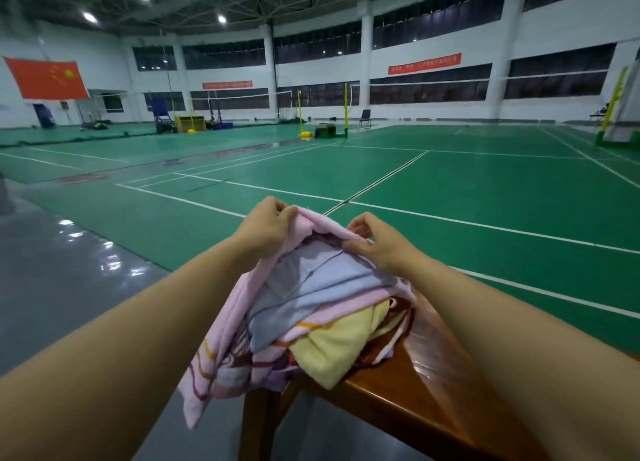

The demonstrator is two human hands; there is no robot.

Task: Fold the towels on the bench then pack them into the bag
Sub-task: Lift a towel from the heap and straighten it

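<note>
Left hand (266, 226) and right hand (375, 240) both pinching the pink towel's (225, 325) top edge, above the towel pile (332, 325) at the bench (408, 391) end. Best lifted clear, corners matched before folding.

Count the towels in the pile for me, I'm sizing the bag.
4 at least: pink towel on top, blue towel under it, yellow towel below, dark red towel right. More may be hidden.

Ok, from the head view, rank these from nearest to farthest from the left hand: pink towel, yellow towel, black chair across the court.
1. Pink striped terry towel: pinched in the left hand, top of the pile.
2. Yellow terry towel: lower in the pile, at the bench's end.
3. Black folding chair: far across the court, by the wall.
</note>
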